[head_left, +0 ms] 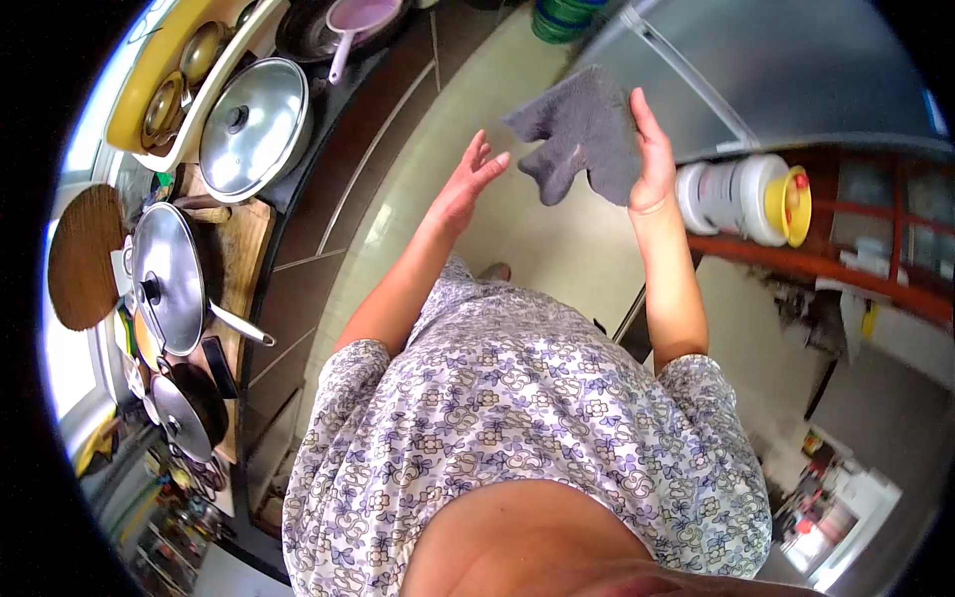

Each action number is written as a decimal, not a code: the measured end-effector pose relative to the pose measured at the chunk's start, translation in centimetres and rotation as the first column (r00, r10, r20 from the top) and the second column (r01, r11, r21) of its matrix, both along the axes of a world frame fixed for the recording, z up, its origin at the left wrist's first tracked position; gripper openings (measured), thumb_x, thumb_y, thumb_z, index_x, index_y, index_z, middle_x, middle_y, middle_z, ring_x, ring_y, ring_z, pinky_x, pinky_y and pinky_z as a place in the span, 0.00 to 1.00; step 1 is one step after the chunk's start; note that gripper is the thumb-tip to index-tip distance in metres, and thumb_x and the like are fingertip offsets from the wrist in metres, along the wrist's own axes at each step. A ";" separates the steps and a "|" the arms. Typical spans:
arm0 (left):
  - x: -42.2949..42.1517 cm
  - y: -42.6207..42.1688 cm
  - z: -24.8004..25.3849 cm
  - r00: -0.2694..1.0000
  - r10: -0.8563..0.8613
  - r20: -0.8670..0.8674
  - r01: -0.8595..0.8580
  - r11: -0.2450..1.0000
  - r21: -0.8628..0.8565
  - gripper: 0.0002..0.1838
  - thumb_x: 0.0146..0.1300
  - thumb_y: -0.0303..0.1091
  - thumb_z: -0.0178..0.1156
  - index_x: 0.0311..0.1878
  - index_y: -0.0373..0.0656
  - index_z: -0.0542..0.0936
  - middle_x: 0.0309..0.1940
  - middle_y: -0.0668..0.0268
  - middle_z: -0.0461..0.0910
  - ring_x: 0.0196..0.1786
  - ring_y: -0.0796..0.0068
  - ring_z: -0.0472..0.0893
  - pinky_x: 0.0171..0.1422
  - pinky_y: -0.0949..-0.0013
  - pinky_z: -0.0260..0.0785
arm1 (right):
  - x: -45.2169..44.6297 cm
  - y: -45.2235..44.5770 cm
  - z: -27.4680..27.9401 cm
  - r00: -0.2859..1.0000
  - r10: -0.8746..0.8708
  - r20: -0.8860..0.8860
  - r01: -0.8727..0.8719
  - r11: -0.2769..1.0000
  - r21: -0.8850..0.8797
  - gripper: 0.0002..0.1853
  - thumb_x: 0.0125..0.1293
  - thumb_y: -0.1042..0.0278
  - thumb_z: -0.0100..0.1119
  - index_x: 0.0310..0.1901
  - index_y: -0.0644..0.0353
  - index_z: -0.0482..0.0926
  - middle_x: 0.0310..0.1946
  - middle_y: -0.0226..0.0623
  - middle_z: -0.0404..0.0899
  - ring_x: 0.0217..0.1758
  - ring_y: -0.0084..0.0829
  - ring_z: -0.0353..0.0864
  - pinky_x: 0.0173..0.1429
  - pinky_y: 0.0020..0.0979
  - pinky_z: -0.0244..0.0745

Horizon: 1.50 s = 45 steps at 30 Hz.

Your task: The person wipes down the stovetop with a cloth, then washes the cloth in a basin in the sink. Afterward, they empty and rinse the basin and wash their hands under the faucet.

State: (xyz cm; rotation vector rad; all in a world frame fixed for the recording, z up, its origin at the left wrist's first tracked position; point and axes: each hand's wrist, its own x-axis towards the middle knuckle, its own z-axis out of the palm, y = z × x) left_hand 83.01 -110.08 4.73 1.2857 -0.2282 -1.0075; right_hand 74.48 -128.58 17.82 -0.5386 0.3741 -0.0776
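A grey cloth hangs in the air in front of me, its lower left edge falling in uneven folds. My right hand grips the cloth at its right side, with the thumb or a finger pointing up along the edge. To the left of the cloth, my left hand is raised with its fingers apart and nothing in it. A gap separates my left hand from the cloth.
On the left counter stand a lidded pan, a large lidded pot, a pink pan and a wooden board. A fridge, white buckets and a green basket are ahead and right.
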 end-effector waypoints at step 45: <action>58.2 -23.1 -6.2 0.692 0.717 -0.087 -0.688 0.691 0.224 0.29 0.63 0.42 0.49 0.64 0.41 0.56 0.61 0.56 0.60 0.61 0.58 0.64 0.59 0.62 0.59 | 72.1 -40.0 -24.9 0.794 0.182 -0.580 -0.367 0.904 -0.219 0.05 0.59 0.69 0.51 0.35 0.60 0.72 0.27 0.32 0.74 0.28 0.26 0.72 0.31 0.26 0.68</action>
